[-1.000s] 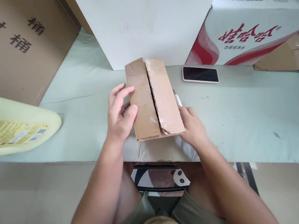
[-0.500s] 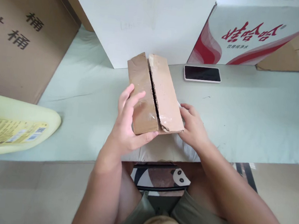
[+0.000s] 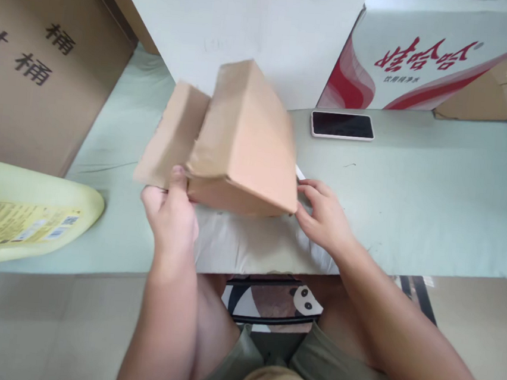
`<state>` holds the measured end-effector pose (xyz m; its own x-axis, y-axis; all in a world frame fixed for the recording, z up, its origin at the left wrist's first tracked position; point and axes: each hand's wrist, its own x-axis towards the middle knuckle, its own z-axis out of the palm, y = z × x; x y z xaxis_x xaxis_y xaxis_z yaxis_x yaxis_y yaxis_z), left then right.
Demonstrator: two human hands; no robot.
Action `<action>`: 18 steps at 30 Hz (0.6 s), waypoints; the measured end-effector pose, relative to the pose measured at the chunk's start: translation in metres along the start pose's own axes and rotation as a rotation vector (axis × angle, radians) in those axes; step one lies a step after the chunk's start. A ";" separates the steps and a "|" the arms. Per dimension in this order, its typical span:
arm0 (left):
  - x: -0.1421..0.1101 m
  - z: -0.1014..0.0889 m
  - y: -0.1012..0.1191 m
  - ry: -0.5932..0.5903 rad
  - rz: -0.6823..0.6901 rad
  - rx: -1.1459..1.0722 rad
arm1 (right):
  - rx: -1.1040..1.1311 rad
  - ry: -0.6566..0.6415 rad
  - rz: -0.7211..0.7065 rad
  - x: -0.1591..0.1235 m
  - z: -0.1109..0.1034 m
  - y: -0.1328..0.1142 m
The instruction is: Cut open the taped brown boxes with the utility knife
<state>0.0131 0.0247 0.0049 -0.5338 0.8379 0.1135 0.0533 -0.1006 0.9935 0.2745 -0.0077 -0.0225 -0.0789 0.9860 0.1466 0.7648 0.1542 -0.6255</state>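
A small brown cardboard box (image 3: 245, 135) is tipped up off the pale green table (image 3: 414, 193), one flap swung out to its left. My left hand (image 3: 171, 212) grips the box at its near left corner, fingers closed on the flap edge. My right hand (image 3: 325, 218) rests on the table at the box's right side, fingers curled beside a thin white object (image 3: 300, 172) that I cannot make out; whether they hold it is unclear.
A phone (image 3: 343, 125) lies face up behind the box. A large white carton (image 3: 260, 29) and a red-and-white printed carton (image 3: 428, 51) stand at the back. A big brown carton (image 3: 36, 67) and a pale yellow jug (image 3: 22, 215) are on the left.
The box has been turned and lifted from lying flat with its slit top up; a flap now hangs open to the left. My left hand moved to the box's near left corner.
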 end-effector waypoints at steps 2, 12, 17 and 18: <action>0.004 0.002 -0.001 0.005 -0.101 -0.132 | 0.032 -0.017 0.002 0.001 -0.002 -0.001; 0.008 0.001 -0.002 0.070 0.024 0.143 | 0.374 0.091 -0.006 0.000 -0.005 -0.003; 0.007 0.004 0.003 0.051 -0.059 0.158 | 0.441 0.115 0.006 -0.005 0.001 -0.001; 0.007 0.005 0.003 0.042 -0.090 0.134 | 0.445 0.116 0.025 -0.005 0.001 -0.001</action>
<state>0.0141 0.0326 0.0090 -0.5765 0.8166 0.0268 0.1146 0.0484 0.9922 0.2736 -0.0127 -0.0235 0.0276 0.9802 0.1961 0.4149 0.1673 -0.8944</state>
